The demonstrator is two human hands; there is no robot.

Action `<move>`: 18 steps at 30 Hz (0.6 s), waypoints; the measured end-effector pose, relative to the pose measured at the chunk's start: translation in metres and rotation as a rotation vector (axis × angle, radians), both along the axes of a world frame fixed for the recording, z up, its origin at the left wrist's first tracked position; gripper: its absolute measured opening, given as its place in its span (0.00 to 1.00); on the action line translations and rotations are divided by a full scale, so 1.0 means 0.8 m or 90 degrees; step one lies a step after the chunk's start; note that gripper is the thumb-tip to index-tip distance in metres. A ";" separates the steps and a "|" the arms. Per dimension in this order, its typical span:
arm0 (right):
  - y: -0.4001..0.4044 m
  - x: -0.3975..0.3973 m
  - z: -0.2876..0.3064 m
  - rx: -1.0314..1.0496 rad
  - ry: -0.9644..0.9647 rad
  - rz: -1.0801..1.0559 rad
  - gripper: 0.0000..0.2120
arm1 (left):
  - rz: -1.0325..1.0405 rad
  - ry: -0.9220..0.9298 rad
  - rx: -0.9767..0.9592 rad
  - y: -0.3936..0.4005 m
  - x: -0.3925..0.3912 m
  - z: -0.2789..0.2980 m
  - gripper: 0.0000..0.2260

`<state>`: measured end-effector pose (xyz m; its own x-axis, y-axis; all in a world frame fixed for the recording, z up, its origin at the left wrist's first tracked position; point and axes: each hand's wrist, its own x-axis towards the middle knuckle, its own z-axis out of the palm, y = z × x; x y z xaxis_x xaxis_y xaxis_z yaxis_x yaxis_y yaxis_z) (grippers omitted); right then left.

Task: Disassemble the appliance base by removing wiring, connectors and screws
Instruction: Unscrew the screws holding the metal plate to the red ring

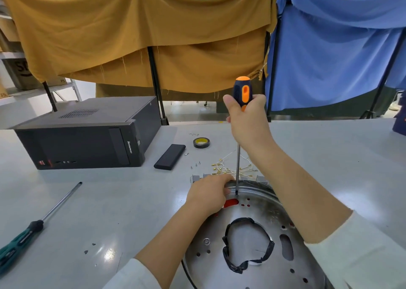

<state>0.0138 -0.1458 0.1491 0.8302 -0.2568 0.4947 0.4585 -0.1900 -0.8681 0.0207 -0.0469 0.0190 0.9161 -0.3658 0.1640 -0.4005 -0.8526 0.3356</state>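
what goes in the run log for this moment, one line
step: unscrewing | right hand: grips orange screwdriver, tip on metal base near rim | left hand: holds base rim | loose screws on table

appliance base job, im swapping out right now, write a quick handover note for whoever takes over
Right hand grips the orange-handled screwdriver upright, tip set on a screw spot near the far rim of the metal appliance base.
Left hand grips that rim, steadying it.
Done: a bundle of loose wires with brass connectors and a few small screws lie on the table beyond the base.
Left: the fastener under the tip; the black band around the centre opening is still on.
A spare green-handled screwdriver lies at left.
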 end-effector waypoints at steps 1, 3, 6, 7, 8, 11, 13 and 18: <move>0.004 -0.002 -0.002 0.018 -0.019 0.007 0.13 | 0.000 0.001 0.001 0.000 -0.001 0.001 0.17; 0.008 -0.001 -0.001 0.012 -0.020 0.073 0.13 | 0.001 0.003 -0.001 0.000 -0.003 0.002 0.19; -0.001 0.005 0.010 0.018 0.071 0.323 0.16 | -0.001 0.000 0.001 0.000 -0.003 0.004 0.20; -0.006 0.009 0.012 0.034 0.095 0.396 0.17 | -0.001 0.000 0.002 0.001 -0.003 0.004 0.20; -0.009 0.011 0.013 0.048 0.103 0.430 0.17 | -0.001 0.000 0.002 0.001 -0.004 0.003 0.20; -0.014 0.008 0.009 0.069 0.065 0.345 0.17 | -0.003 -0.006 0.007 0.000 -0.003 0.002 0.21; -0.012 0.001 0.003 0.055 0.020 0.178 0.20 | -0.004 -0.010 0.007 -0.001 -0.002 0.001 0.21; 0.007 -0.009 -0.008 0.048 -0.088 0.017 0.13 | 0.001 0.005 -0.003 0.000 -0.002 0.000 0.19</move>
<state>0.0070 -0.1403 0.1428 0.7628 -0.2769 0.5843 0.5782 -0.1125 -0.8081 0.0194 -0.0470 0.0187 0.9179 -0.3637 0.1588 -0.3967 -0.8517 0.3425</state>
